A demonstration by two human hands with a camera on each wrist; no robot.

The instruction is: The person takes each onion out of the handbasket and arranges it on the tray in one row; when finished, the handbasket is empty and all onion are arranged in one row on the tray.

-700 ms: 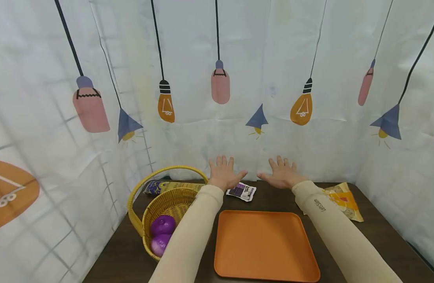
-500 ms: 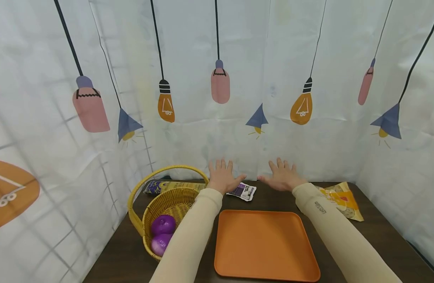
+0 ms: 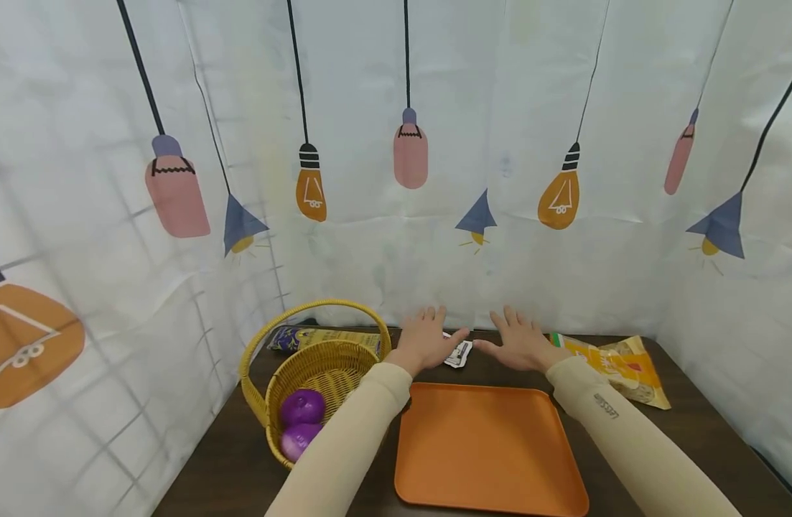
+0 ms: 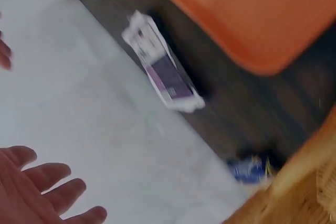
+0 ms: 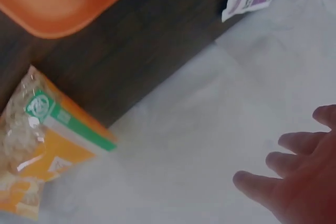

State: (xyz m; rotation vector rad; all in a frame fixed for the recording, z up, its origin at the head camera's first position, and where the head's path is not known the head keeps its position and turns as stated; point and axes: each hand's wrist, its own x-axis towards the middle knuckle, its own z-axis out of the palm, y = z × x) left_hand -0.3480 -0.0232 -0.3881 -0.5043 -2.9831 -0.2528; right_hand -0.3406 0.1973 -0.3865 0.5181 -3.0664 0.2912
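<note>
My left hand [image 3: 424,341] reaches out over the back of the table, fingers spread, holding nothing. To its right, my right hand [image 3: 518,342] is stretched out the same way, palm down and thumb toward the left. A small white and purple packet [image 3: 459,354] lies between and below them, partly hidden by the left hand in the head view. The left wrist view shows this packet [image 4: 163,69] whole, apart from the fingers. Nearest the right forearm is a yellow and clear food bag [image 3: 618,366]. An orange tray [image 3: 489,449] lies between the two forearms.
At the left stands a yellow wicker basket [image 3: 334,366] with a tall handle, holding purple onions [image 3: 303,407]. Behind it lies a long yellow and blue package [image 3: 331,337]. A white curtain [image 3: 370,266] printed with lamps hangs along the back and sides of the dark table [image 3: 221,459].
Both hands have lowered slightly, and the left has shifted right, covering more of the packet. The head view has turned a little left. Nothing was picked up.
</note>
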